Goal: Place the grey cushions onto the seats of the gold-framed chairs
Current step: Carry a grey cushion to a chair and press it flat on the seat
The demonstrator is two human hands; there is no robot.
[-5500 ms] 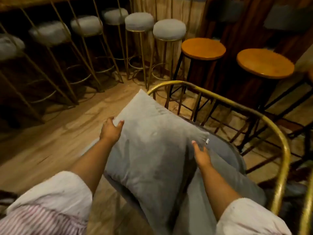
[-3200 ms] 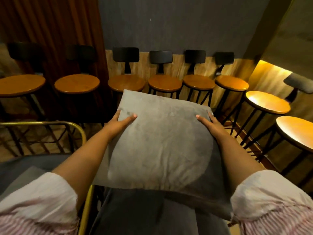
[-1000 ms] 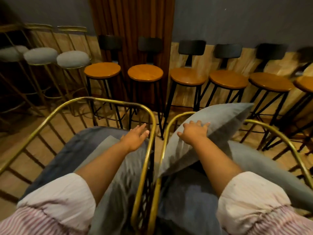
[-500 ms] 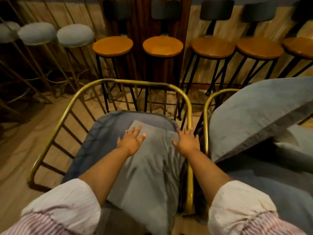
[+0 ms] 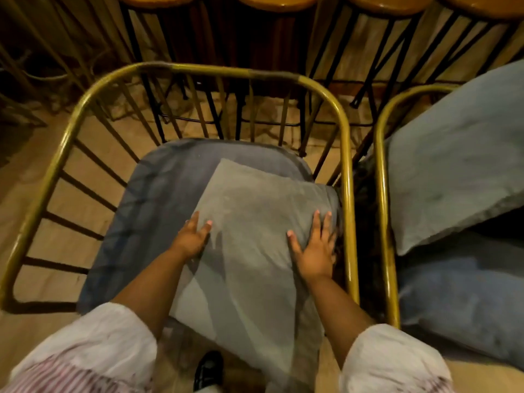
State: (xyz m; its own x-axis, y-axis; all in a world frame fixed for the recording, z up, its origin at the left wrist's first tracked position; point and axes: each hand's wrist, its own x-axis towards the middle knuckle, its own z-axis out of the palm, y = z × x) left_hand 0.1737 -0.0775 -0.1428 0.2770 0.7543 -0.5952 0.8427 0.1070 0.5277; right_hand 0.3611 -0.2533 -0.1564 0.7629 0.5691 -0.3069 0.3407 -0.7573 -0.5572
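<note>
A grey cushion (image 5: 255, 222) lies on the blue-grey seat (image 5: 164, 180) of the left gold-framed chair (image 5: 198, 70), skewed toward its right side and overhanging the front edge. My left hand (image 5: 192, 236) rests at the cushion's left edge, fingers spread. Flat on the cushion's right part, close to the frame rail, is my right hand (image 5: 314, 251). On the right chair (image 5: 381, 165) a second grey cushion (image 5: 453, 154) leans tilted above its seat (image 5: 467, 302).
Wooden-topped stools with black legs (image 5: 275, 1) stand in a row just behind both chairs. The two gold frames stand side by side with a narrow gap between them. Wooden floor (image 5: 28, 171) lies to the left. A dark shoe (image 5: 208, 370) shows below the cushion.
My right hand left the right chair's cushion and came over onto the left chair's cushion beside my left hand. My view has since dropped lower and closer over the left chair.
</note>
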